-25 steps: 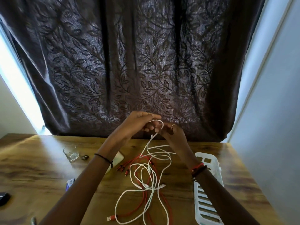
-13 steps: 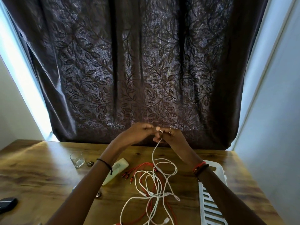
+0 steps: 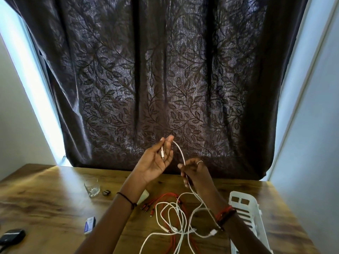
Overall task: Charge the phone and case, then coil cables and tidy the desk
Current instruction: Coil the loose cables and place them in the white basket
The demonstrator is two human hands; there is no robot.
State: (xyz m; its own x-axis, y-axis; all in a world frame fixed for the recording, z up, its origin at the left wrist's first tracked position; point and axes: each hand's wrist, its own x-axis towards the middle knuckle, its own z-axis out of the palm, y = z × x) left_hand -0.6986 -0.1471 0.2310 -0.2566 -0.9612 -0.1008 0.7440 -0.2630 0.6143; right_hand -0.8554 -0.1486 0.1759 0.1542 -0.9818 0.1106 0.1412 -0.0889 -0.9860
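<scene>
White cable [image 3: 180, 153] spanned both hands above the bench [image 3: 45, 198], long axis 11 to 5 o'clock. Left hand [image 3: 156, 162] fingers, nearly straight, pinched the plug end. Right hand [image 3: 196, 173] fingers, curled, clamped the run, nearer the slack at 6 o'clock. Count: one tray [image 3: 256, 222], one red cable [image 3: 165, 196], one glass [image 3: 91, 186].

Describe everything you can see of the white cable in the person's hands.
The white cable is thin and looks plastic-coated. Its slim plug end hangs across the palm of the left hand, which pinches it just above. From there it arcs to the right hand, which pinches it too, and runs down into loose, uncoiled loops on the wooden desk, tangled over a red cable.
</scene>
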